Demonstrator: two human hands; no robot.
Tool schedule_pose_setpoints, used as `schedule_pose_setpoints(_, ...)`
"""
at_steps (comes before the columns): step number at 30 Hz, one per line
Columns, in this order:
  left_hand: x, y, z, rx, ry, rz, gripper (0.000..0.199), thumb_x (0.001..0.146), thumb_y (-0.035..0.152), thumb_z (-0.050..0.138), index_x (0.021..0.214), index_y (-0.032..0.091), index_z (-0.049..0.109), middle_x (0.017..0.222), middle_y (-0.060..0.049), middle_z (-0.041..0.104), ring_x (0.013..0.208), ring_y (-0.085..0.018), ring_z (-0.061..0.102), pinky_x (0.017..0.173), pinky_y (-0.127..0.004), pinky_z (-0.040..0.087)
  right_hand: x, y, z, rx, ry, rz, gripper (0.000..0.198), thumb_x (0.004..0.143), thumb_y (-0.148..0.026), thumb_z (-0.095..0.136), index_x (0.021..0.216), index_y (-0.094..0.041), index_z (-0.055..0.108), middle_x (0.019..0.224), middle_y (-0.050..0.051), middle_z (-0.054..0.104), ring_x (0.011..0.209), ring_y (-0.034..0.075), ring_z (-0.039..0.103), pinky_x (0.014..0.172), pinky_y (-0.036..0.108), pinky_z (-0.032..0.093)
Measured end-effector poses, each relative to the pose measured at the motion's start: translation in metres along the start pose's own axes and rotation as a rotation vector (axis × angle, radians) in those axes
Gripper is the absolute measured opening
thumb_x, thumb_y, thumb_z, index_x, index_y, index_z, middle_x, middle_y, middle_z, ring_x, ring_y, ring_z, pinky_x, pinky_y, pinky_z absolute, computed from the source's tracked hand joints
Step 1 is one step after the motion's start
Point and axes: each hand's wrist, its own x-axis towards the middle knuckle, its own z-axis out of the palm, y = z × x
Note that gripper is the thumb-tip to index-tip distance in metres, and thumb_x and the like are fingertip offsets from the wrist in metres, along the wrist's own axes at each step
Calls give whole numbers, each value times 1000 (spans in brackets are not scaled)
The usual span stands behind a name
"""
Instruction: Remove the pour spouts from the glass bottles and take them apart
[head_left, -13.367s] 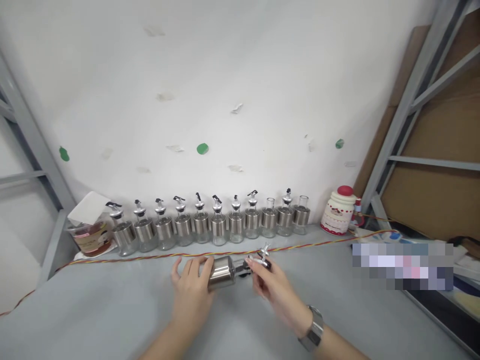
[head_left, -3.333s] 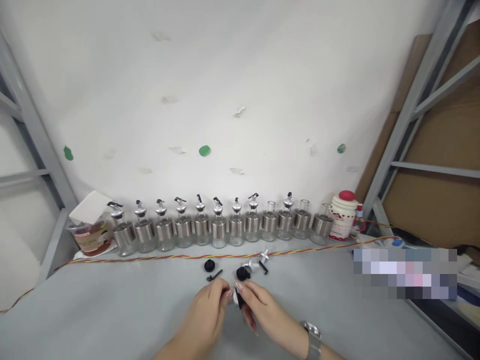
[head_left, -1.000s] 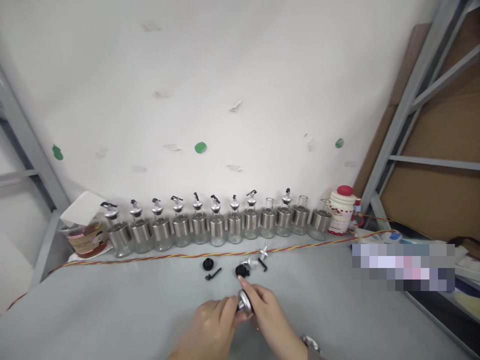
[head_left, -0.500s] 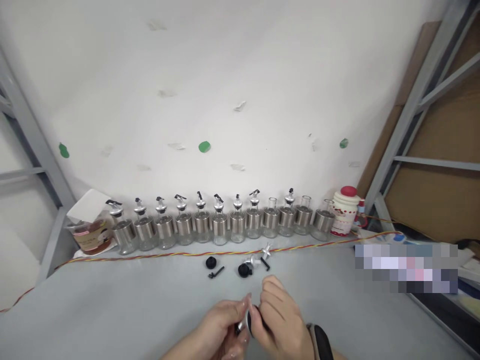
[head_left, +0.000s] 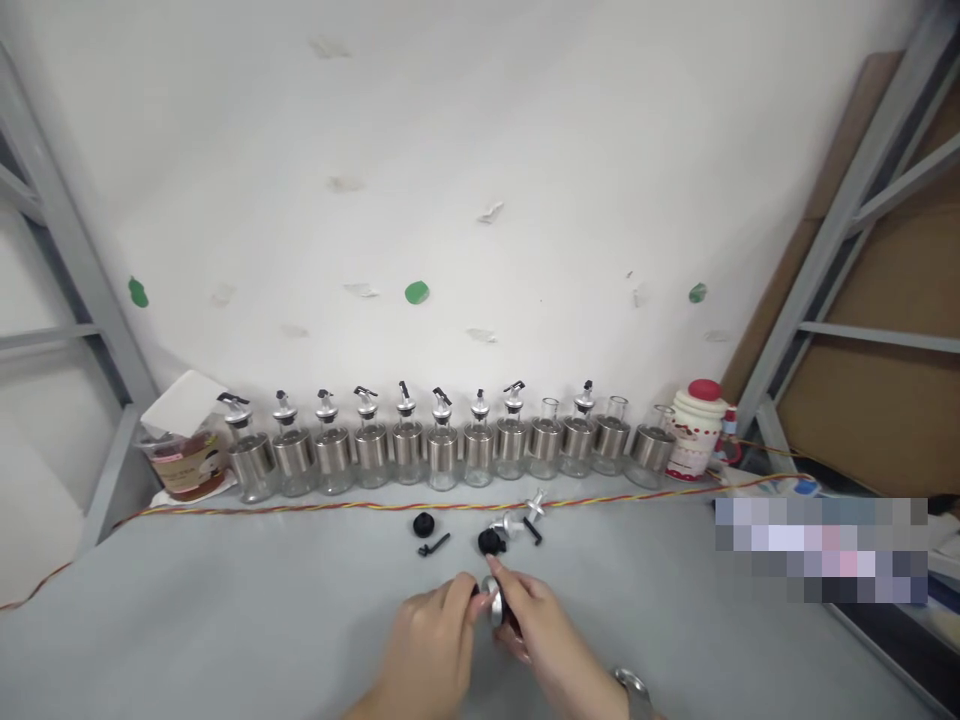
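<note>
Near the front of the grey table, both my hands meet around a silver and black pour spout. My left hand pinches its narrow end, where a bit of black shows by the fingertips. My right hand is closed around the black stopper side, mostly hiding it. Just beyond my fingers lie a black stopper, two silver spout pieces and a small black lever. Farther left are another black stopper and another black lever.
Several glass bottles with steel sleeves line the wall, most topped with spouts; a few have open necks. A plastic tub ends the row at left, a red-lidded jar at right. A twisted red-yellow wire crosses in front.
My hands have turned the spout and regripped it: the left now comes over its narrow end, the right holds from the stopper side. The view has shifted slightly; the loose parts stay put.
</note>
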Motion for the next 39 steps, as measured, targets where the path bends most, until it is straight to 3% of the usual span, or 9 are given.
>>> schedule_pose_setpoints(7, 13, 10, -5, -921, -344, -635, 45, 78, 58, 29, 57, 20, 38, 32, 9, 33, 23, -7, 29, 26, -17, 22, -10, 3, -6, -269, 113, -301, 44, 78, -55, 37, 54, -19, 34, 50, -5, 29, 47, 10, 29, 44, 23, 26)
schedule_pose_setpoints(11, 15, 7, -15, -1331, -594, -672, 49, 74, 62, 36, 54, 18, 43, 27, 8, 35, 17, -6, 26, 19, -17, 19, -23, -3, -12, -513, 126, -688, 34, 87, -32, 33, 56, -19, 32, 53, -3, 33, 50, 11, 34, 49, 23, 30)
schedule_pose_setpoints(16, 11, 12, -11, -1312, -577, -728, 45, 73, 58, 41, 52, 18, 41, 27, 9, 31, 18, -5, 21, 20, -17, 17, -23, -13, -27, -859, 62, -1334, 23, 80, -11, 37, 59, -18, 42, 54, -1, 40, 57, 14, 36, 59, 30, 33)
schedule_pose_setpoints(18, 8, 13, -6, -1114, -391, -691, 44, 76, 58, 35, 55, 19, 39, 30, 9, 32, 21, -6, 25, 23, -17, 20, -19, -17, -27, -861, 18, -1196, 25, 83, -16, 36, 59, -18, 42, 56, 0, 42, 58, 15, 37, 59, 30, 32)
schedule_pose_setpoints(23, -1, -1, -2, -323, 3, -170, 28, 86, 34, 29, 67, 19, 44, 49, 2, 49, 45, -11, 46, 47, -21, 35, -12, -15, -9, -271, -203, -184, 46, 84, -54, 24, 56, -20, 36, 43, -6, 31, 38, 10, 33, 43, 24, 32)
schedule_pose_setpoints(25, -2, -7, -4, -109, 83, 21, 23, 86, 27, 30, 74, 20, 48, 59, -1, 56, 52, -13, 50, 52, -23, 35, -10, -12, -3, -6, -289, 29, 50, 77, -65, 28, 54, -21, 33, 38, -10, 22, 32, 7, 23, 39, 23, 32)
schedule_pose_setpoints(28, 0, -9, -6, -80, 33, 22, 23, 86, 25, 29, 73, 20, 47, 58, 0, 55, 51, -12, 48, 51, -21, 33, -4, -3, -1, 93, -235, 6, 52, 69, -70, 37, 53, -21, 34, 37, -11, 22, 32, 5, 21, 41, 22, 32)
schedule_pose_setpoints(34, 10, 3, -6, -617, -153, -519, 40, 82, 49, 31, 55, 20, 37, 36, 8, 34, 31, -6, 31, 34, -17, 27, -5, 8, -4, -302, -11, -240, 50, 80, -61, 27, 56, -19, 41, 44, -5, 34, 43, 10, 34, 44, 22, 29)
schedule_pose_setpoints(39, 16, 3, -5, -1002, -229, -681, 48, 71, 63, 39, 52, 19, 40, 27, 9, 30, 20, -5, 21, 23, -17, 15, -18, 0, -5, -564, 61, -517, 40, 89, -42, 22, 64, -19, 43, 54, -1, 43, 53, 13, 42, 51, 23, 33)
